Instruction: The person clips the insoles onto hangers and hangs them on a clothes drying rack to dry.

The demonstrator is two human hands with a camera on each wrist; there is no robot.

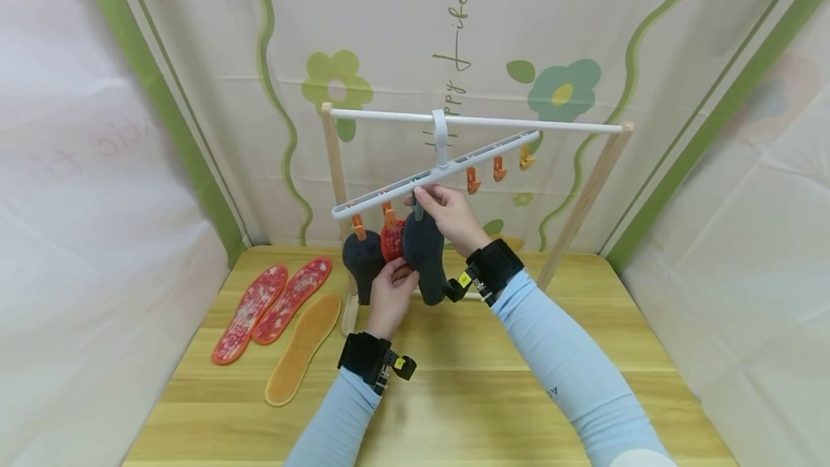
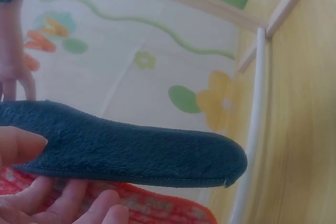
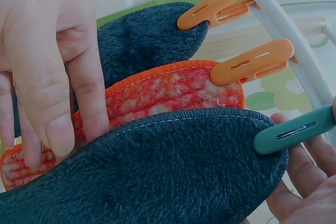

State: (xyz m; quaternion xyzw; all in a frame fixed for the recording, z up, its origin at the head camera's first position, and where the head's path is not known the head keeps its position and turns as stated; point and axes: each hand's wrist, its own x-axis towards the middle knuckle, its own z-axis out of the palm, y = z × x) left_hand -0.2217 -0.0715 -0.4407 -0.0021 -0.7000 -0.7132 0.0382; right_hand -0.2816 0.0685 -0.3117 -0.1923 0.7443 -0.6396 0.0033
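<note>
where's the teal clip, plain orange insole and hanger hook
teal clip (image 3: pixel 295 137): right wrist view, body beside its slot
plain orange insole (image 1: pixel 302 352): head view, its middle
hanger hook (image 1: pixel 441 139): head view, its stem

A flower-printed curtain (image 1: pixel 395 34) hangs behind the yellowish wood-grain table (image 1: pixel 486 395).

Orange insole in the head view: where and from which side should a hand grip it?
I'd pinch the orange insole across its middle by both long edges, coming from above and to its right. It lies flat on the table; the middle looks narrower than its far end, and a red insole sits close on its left.
</note>
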